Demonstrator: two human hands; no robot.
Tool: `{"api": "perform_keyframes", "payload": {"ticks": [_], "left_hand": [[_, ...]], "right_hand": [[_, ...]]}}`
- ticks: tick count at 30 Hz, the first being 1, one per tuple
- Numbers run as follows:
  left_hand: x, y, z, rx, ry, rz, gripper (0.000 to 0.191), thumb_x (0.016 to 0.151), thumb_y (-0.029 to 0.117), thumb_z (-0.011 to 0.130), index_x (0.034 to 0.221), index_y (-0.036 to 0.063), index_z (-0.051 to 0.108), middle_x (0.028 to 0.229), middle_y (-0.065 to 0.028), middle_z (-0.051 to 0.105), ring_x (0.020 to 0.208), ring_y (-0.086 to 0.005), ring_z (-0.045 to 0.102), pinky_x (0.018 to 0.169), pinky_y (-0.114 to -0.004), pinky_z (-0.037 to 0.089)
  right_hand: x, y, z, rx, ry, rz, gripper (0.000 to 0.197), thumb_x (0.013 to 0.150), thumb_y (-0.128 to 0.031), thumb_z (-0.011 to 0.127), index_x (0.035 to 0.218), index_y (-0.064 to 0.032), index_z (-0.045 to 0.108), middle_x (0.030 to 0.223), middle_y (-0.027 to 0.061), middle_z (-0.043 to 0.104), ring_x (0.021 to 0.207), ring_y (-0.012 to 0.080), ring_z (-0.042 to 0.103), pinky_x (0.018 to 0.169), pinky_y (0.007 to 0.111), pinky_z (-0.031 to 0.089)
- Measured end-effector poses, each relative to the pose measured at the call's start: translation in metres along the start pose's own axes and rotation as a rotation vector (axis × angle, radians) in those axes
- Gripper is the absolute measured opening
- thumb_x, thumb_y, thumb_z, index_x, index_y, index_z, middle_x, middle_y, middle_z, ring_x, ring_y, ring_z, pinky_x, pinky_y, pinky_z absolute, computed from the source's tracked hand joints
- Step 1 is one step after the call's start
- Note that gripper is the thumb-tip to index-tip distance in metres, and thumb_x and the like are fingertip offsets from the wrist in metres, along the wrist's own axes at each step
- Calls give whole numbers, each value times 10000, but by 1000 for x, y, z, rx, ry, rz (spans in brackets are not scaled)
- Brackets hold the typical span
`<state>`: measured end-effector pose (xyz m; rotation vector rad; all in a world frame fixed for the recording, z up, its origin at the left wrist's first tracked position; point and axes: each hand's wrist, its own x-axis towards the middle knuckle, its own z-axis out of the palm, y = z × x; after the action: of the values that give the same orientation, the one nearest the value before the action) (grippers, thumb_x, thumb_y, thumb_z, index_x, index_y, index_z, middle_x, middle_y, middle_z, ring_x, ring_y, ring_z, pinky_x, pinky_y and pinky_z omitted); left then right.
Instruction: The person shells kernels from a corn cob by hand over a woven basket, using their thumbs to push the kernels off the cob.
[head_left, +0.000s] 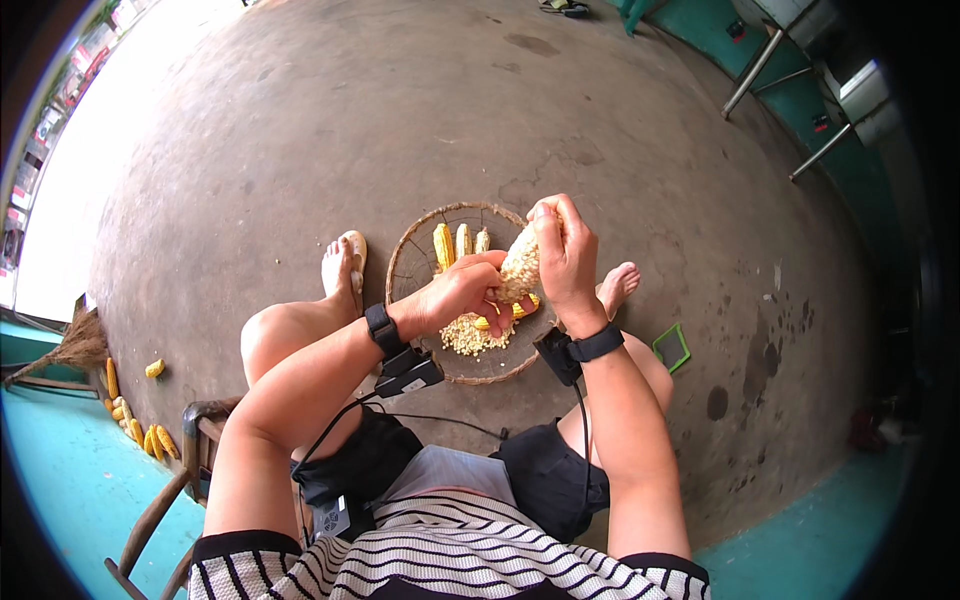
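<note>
A pale ear of corn (520, 264) slants between my hands above a round woven basket (400, 259). My right hand (566, 244) grips its upper end, thumb on the side. At the lower end, my left hand (465, 289) has its fingers curled around and under the cob. Loose kernels (471, 337) lie heaped in the near part of the basket. Beyond my left hand rest a yellow ear (443, 247) and two paler ears (463, 240), (482, 240). Another yellow ear (527, 306) is partly hidden by my left fingers.
Several corn ears (154, 441) lie along the turquoise wall at left, near a broom (79, 341). A wooden chair (199, 427) stands beside me. A green-framed object (671, 349) lies on the floor at right. Metal legs (754, 73) stand at upper right. Cables hang from both wrists.
</note>
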<state>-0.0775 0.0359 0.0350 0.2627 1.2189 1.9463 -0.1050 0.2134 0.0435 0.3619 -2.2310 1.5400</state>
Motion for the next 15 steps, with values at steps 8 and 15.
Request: {"api": "perform_keyframes", "payload": {"ticks": [8,15], "left_hand": [[-1,2,-3,-113,-23,6,421,1084,353,420,1298,3,513,1140,-156,677,763,-174,651,686,-294,563],[-4,3,1,-55,11,65,408,1075,354,484,1290,12,537,1082,-101,687,776,-143,652,682,-269,546]], "right_hand": [[0,1,-4,198,-3,120,232,1024,-190,505,889,-16,576,751,48,604,698,119,550,649,306,466],[1,2,-5,245,3,149,257,1027,-194,469,863,-28,575,753,30,586,699,112,535,654,293,451]]}}
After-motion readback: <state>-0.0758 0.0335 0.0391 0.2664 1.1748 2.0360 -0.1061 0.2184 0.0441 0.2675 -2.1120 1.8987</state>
